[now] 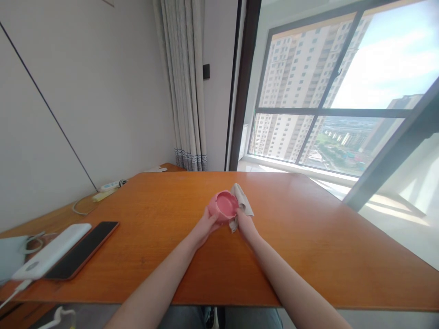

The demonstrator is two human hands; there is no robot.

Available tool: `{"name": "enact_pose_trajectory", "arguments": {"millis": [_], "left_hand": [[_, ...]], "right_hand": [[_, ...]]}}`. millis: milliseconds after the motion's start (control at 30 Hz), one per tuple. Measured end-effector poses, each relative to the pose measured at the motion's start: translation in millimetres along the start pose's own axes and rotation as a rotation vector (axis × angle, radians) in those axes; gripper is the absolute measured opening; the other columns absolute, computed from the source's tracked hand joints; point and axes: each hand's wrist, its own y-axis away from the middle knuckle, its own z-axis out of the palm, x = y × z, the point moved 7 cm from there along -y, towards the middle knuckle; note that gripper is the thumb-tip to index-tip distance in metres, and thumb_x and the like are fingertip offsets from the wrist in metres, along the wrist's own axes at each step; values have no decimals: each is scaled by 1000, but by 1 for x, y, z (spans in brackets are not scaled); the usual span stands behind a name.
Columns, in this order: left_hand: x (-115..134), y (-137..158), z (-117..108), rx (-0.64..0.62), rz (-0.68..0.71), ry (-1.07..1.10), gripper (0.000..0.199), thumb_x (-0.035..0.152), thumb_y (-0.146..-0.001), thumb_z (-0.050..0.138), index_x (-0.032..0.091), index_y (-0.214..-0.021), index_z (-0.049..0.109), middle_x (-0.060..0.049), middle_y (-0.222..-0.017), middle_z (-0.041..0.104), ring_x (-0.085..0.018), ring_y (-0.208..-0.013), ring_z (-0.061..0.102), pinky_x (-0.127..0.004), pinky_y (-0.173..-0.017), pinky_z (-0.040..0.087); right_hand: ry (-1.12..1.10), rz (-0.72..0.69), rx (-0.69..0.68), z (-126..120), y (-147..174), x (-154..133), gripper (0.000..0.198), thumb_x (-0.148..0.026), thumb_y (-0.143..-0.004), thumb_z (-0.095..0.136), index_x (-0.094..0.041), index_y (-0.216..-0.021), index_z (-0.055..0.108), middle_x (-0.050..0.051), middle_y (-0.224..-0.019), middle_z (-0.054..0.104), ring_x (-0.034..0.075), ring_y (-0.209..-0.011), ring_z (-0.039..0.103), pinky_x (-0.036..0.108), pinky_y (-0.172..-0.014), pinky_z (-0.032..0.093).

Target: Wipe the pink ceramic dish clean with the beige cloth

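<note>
The left hand (206, 225) grips a pink bowl (226, 205); the right hand (245, 223), partly hidden, holds a cloth (243, 199) against it.

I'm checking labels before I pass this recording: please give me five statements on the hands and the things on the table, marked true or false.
1. The left hand holds the pink bowl. True.
2. The grey cloth is in the left hand. False: it is at the right hand.
3. The black phone lies beside a white power bank. True.
4. The phone's screen is brightly lit. False: it is dark.
5. The bowl's opening faces straight down. False: its inside shows to the camera.
</note>
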Motion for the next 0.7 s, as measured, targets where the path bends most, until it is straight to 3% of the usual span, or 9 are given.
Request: {"name": "enact_pose_trajectory", "arguments": {"millis": [67, 133, 267, 467, 633, 700], "left_hand": [[-1, 2, 1, -26, -106, -67, 71, 68, -75, 45, 24, -130, 44, -13, -125, 56, -26, -109, 57, -39, -89, 46], [-4, 6, -3, -20, -225, -128, 77, 76, -74, 31, 22, -127, 48, -13, -115, 62, -26, -97, 62, -37, -77, 50], [-12, 11, -9, -30, -336, -204, 62, 62, -77, 50, 19, -122, 54, -11, -103, 67, -20, -78, 64, -27, -59, 49], [-2, 2, -15, 186, -162, 11, 45, 48, -80, 56, 17, -113, 58, -9, -109, 65, -19, -86, 63, -27, -68, 52], [13, 2, -29, 365, 102, 68, 49, 44, -76, 63, 25, -118, 46, -9, -121, 57, -19, -97, 61, -34, -77, 53], [14, 2, -27, 340, 147, 54, 55, 37, -73, 69, 29, -121, 42, -7, -127, 53, -18, -101, 59, -33, -81, 52]], "right_hand": [[-2, 43, -34, -3, -4, -5, 26, -28, -64, 53, -19, -86, 64, 2, -80, 69, 18, -77, 64, 27, -68, 51], [42, 138, -154, 1, -1, -8, 19, -24, -62, 52, -17, -75, 65, 2, -75, 68, 18, -71, 63, 27, -64, 51], [107, 299, -402, 15, 17, -12, 12, -21, -61, 59, -17, -71, 66, 4, -76, 70, 18, -71, 63, 27, -65, 51], [-115, 182, -320, 22, 14, -17, 38, -50, -70, 62, -22, -96, 66, 4, -95, 71, 23, -97, 63, 37, -85, 51], [1, -34, -246, 28, 20, -11, 42, -48, -69, 66, -24, -104, 64, 5, -119, 62, 22, -122, 47, 38, -104, 37], [41, -65, -179, 25, 22, -8, 40, -44, -68, 68, -23, -102, 64, 6, -119, 62, 21, -124, 45, 37, -106, 35]]}}
